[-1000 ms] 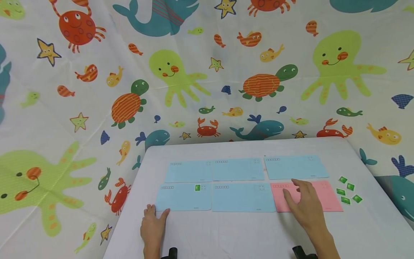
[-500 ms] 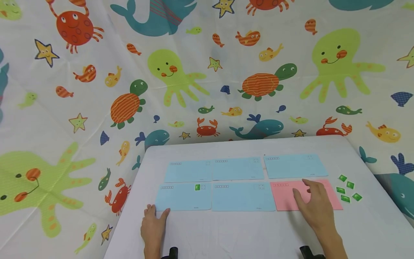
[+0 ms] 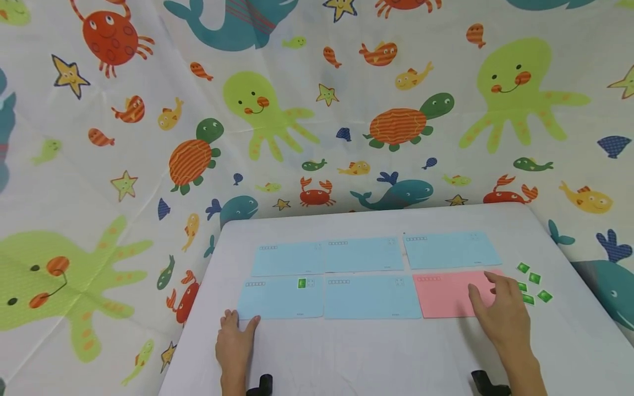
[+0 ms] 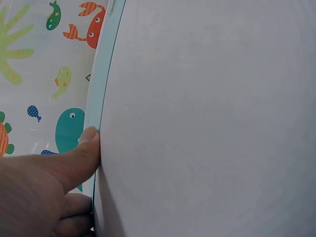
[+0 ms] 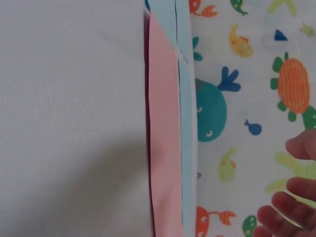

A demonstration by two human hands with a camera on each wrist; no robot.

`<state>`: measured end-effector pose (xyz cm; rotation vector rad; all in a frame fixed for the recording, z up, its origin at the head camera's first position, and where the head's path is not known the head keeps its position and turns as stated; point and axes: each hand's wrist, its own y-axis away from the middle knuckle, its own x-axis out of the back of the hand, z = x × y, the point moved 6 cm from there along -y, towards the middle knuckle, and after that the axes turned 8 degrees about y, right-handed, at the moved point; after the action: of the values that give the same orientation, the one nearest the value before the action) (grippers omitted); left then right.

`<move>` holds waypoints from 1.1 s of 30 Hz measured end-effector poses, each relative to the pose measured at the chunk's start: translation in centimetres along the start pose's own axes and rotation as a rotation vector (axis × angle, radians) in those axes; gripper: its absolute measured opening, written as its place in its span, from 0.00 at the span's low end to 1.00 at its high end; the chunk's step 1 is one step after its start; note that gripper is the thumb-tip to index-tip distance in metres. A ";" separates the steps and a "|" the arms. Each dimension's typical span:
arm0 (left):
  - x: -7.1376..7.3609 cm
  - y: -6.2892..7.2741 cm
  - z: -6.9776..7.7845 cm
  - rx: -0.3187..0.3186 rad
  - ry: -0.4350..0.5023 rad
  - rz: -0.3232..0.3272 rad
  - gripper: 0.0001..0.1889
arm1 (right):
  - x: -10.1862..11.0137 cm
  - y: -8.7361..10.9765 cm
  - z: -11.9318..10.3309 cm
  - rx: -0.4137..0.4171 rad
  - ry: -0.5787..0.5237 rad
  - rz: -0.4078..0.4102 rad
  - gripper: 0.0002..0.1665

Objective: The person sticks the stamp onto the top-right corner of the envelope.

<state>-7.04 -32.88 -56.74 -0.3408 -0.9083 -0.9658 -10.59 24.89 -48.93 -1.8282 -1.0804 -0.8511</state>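
My left hand [image 3: 235,344] rests at the lower left corner of a blue envelope [image 3: 277,302], thumb and fingertips touching its edge. That envelope has a green stamp [image 3: 301,283] beside its printed stamp box. My right hand [image 3: 505,313] hovers above the right end of a pink envelope [image 3: 446,297], fingers loosely bent, holding nothing. Just past its fingertips lie several loose green stamps [image 3: 545,296]; the hand partly covers some of them. In the right wrist view, the right-hand fingers [image 5: 291,210] stand apart from the pink envelope.
More blue envelopes lie flat in two rows: one [image 3: 371,300] beside the pink one, and a back row with a left [image 3: 287,261], a middle [image 3: 364,256] and a right envelope [image 3: 451,250]. A white cloth table [image 3: 346,352] carries them. Behind hangs a sea-animal curtain [image 3: 297,165].
My right hand has moved right across the pink envelope, from its left part to its right end near the loose stamps. The left hand stays in place. The head view has tilted slightly.
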 end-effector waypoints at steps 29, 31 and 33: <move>-0.3 -0.1 -0.1 0.008 0.001 0.016 0.41 | 0.3 -1.1 7.7 -0.290 0.039 -0.178 0.41; -0.2 0.0 0.0 0.005 0.001 0.016 0.41 | 0.2 -1.2 8.2 -0.306 0.030 -0.192 0.42; -0.2 0.0 0.1 0.002 -0.001 0.014 0.41 | 0.0 -1.2 8.6 -0.328 0.022 -0.207 0.43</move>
<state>-7.09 -32.71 -56.85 -0.3453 -0.9064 -0.9513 -10.53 32.97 -52.25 -1.9886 -1.1850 -1.2290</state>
